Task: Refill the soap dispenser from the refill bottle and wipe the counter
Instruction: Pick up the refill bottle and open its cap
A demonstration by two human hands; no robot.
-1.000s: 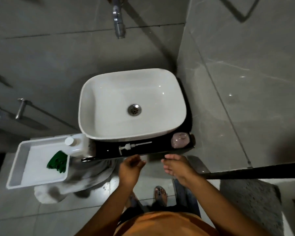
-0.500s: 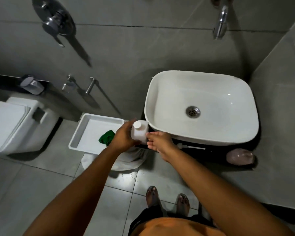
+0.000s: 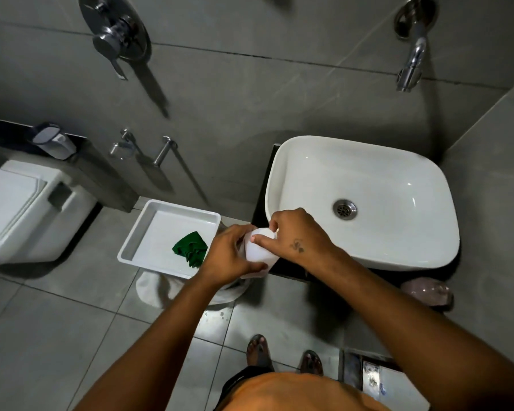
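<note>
A white refill bottle (image 3: pixel 257 253) is held between both hands, just left of the sink's front corner. My left hand (image 3: pixel 227 256) wraps its body from the left. My right hand (image 3: pixel 297 237) grips its top, fingers curled over the cap, which is hidden. A pinkish soap dispenser body (image 3: pixel 426 290) lies on the dark counter (image 3: pixel 260 200) at the front right of the white basin (image 3: pixel 359 200). A green cloth (image 3: pixel 192 250) lies in a white tray (image 3: pixel 137 241) left of the counter. The pump head is not visible.
A wall tap (image 3: pixel 411 65) hangs above the basin. A shower mixer (image 3: pixel 118 40) and a towel bar (image 3: pixel 162 151) are on the grey wall. A white toilet (image 3: pixel 21 212) stands far left. The tray rests on a white stool (image 3: pixel 161 287). My sandalled feet stand on wet floor tiles.
My left hand took the refill bottle from beside the tray and lifted it. My right hand moved onto its top. The camera turned left, away from the sink.
</note>
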